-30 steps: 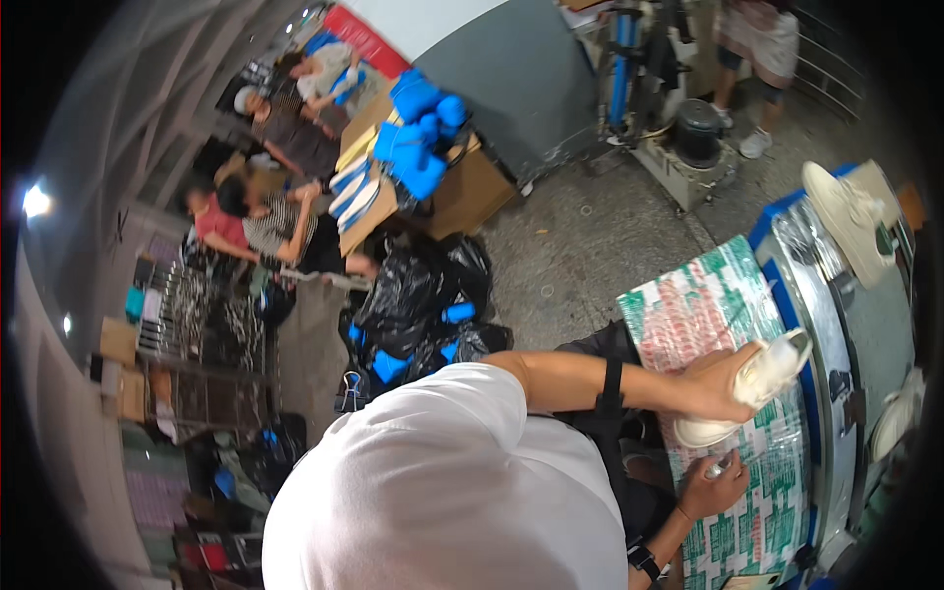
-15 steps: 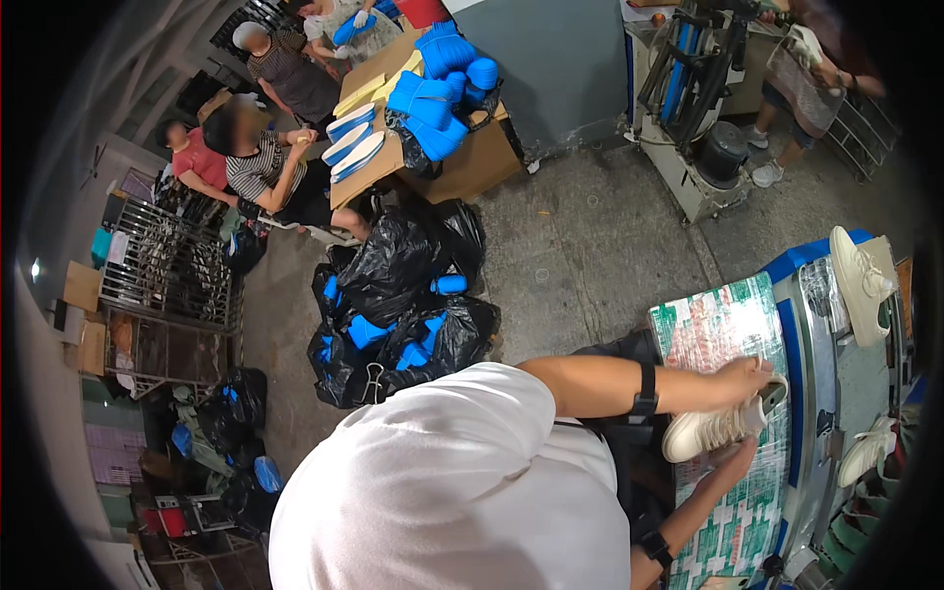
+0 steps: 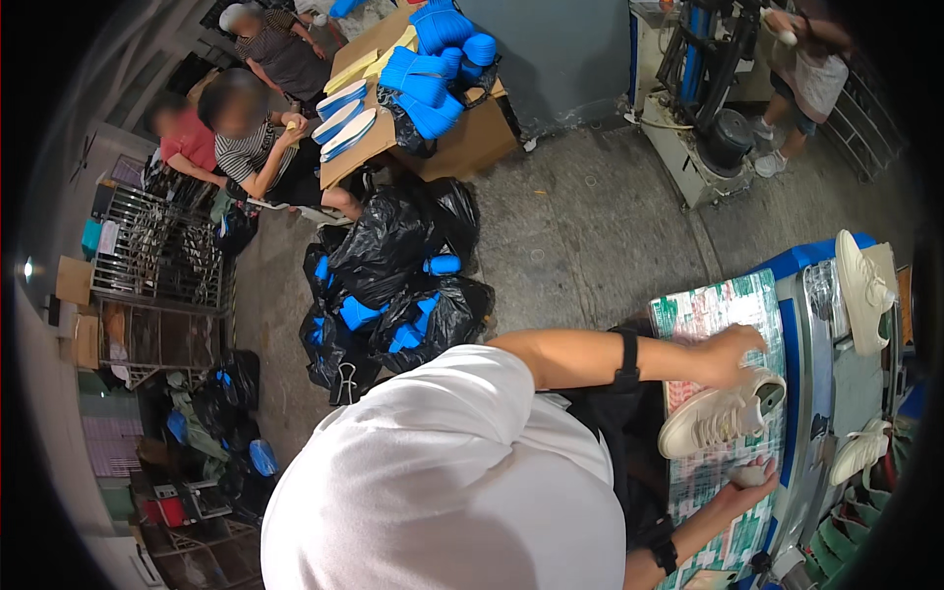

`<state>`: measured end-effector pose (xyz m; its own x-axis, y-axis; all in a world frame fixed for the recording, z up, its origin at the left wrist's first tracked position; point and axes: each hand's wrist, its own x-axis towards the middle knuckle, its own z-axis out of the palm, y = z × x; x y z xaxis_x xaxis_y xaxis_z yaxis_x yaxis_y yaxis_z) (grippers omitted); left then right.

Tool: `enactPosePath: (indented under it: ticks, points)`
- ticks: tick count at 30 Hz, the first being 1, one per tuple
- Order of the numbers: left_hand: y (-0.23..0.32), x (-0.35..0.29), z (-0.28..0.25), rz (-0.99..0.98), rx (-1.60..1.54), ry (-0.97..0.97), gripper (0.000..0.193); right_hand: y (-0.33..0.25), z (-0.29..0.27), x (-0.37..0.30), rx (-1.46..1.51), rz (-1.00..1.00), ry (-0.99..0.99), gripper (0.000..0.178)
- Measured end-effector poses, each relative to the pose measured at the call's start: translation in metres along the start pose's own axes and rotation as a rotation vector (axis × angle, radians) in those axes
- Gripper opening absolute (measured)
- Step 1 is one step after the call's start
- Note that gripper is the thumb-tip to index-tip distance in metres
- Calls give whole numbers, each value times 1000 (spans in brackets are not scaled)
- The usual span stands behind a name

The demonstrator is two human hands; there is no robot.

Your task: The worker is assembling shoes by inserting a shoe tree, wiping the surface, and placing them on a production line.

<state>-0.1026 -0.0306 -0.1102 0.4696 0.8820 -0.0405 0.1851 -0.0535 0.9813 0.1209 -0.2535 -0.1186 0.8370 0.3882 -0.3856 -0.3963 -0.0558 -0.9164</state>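
A cream lace-up sneaker [image 3: 710,418] lies on the plastic-wrapped green, white and red surface [image 3: 723,300], its toe toward my body and its heel away. Just beyond its upper side hovers my left hand [image 3: 730,356], fingers stretched and somewhat curled, with nothing seen in them. On the other side of the sneaker, my right hand [image 3: 739,492] has its fingers closed round a small off-white lump [image 3: 752,475]. What the lump is made of cannot be made out.
More cream sneakers, one [image 3: 865,295] upper and one [image 3: 861,452] lower, stand on the rack at right. Black bags [image 3: 383,246] with blue pieces lie on the floor. People sit and stand by a cardboard-topped table [image 3: 364,147]. A machine [image 3: 703,118] stands at the back.
My left hand has come off the sneaker and moved slightly up. My right hand has drawn away from the sneaker's side, and the off-white lump now shows in it.
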Motion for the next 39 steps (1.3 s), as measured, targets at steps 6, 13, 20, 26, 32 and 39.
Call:
enactPosePath:
  ticks: [6, 13, 20, 26, 32, 39]
  points:
    - [-5, 46, 59, 505, 216, -643, 40, 25, -8, -93, -478, -208, -177, 68]
    - [-2, 62, 57, 646, 280, -605, 43, 18, 65, -138, -1114, -1053, -374, 83]
    - [8, 64, 58, 529, 261, -638, 46, 3, 71, -137, -1174, -1005, -435, 81]
    - [7, 74, 55, 473, 291, -658, 44, 3, 79, -134, -1254, -1061, -420, 82]
    - [1, 74, 56, 548, 308, -619, 46, -7, 64, -136, -1215, -822, -514, 77]
    - [5, 78, 59, 496, 283, -598, 51, -3, 73, -118, -776, -472, -667, 66]
